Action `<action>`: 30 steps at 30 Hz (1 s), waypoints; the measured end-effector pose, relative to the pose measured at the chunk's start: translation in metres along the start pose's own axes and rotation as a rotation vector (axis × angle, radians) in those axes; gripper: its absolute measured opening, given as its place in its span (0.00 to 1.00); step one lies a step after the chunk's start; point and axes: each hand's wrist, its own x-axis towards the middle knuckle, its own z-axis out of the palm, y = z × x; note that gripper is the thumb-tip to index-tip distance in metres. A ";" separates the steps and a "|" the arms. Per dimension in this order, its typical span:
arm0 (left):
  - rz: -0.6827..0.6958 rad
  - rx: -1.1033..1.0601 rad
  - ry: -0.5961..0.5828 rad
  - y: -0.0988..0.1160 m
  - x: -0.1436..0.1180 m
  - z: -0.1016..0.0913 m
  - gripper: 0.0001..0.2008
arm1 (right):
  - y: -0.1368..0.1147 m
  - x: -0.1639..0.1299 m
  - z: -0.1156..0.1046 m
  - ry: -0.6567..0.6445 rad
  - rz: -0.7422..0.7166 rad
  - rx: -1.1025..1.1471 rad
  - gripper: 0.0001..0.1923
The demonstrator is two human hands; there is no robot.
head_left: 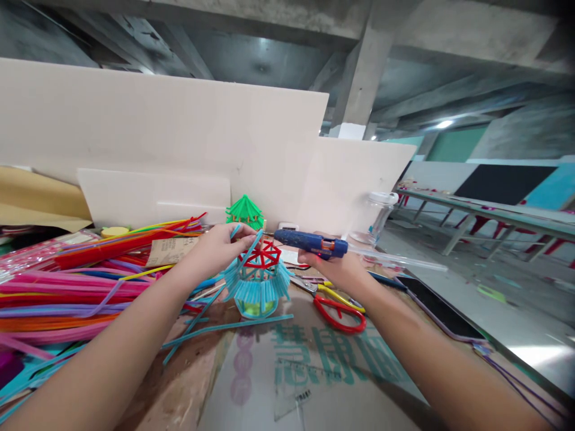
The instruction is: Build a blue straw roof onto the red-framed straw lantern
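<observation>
A wide brown cardboard-covered surface (179, 383) carries everything. Along its left side lies a big heap of long plastic straws in pink, orange, red and blue (67, 281). Near the middle stands a small pavilion model built of light-blue straws with a red straw roof frame (258, 278). The left hand (220, 248) closes its fingers on a blue straw at the model's upper left edge. The right hand (336, 269) grips a blue hot-glue gun (312, 243), its nozzle pointing left, just above the red frame. Red-handled scissors (339, 312) lie below that hand. Behind the model stands a smaller green straw pavilion (245, 211).
</observation>
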 end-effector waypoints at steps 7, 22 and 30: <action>-0.012 0.012 0.004 -0.002 0.000 -0.001 0.19 | -0.002 0.000 -0.001 -0.005 0.040 0.037 0.14; -0.012 -0.002 -0.013 -0.002 0.000 -0.001 0.19 | -0.003 -0.001 -0.001 -0.004 0.068 -0.005 0.13; 0.006 -0.027 -0.016 -0.006 0.002 0.001 0.21 | -0.004 -0.002 -0.001 0.008 0.051 -0.019 0.14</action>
